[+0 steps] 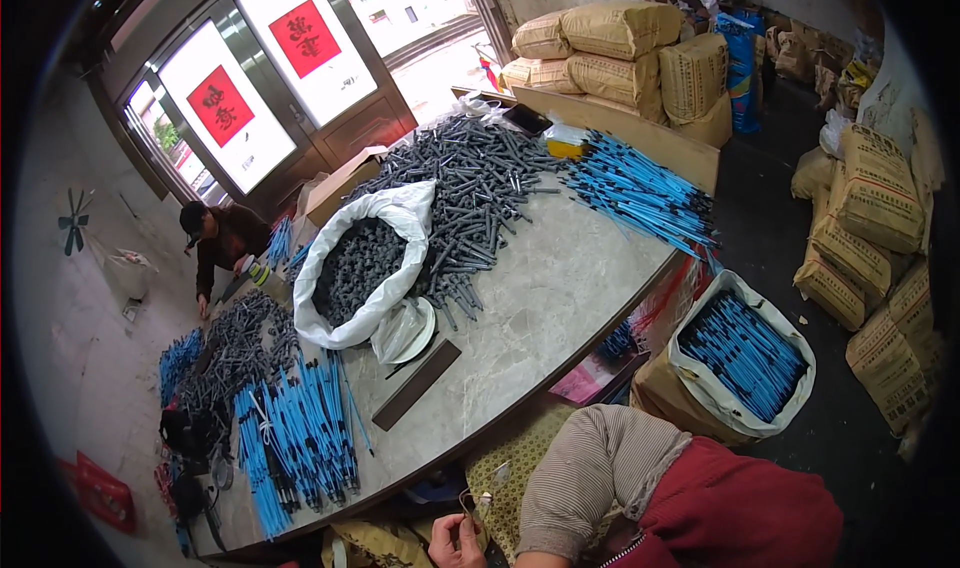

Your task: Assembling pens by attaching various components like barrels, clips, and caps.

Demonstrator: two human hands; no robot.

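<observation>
My left hand (455,543) is at the lower edge, its thumb and fingers pinched together on a thin cord (466,500) that loops up from the fingertips. A small whitish piece (486,498) lies beside the cord on a yellow-green patterned cloth (512,463). From the right comes my right arm in a striped sleeve (570,478) and red vest, bent at the elbow. Only the bare wrist of my right hand (542,560) shows; its fingers are cut off by the lower edge.
The grey stone-look table (520,278) carries heaped dark plastic pieces (470,168), a white sack (415,208), a brown bar (417,384) and bundled blue rods (310,428). A sack of blue rods (745,353) stands right. Brown sacks (620,58) are stacked behind. A person (225,238) works far left.
</observation>
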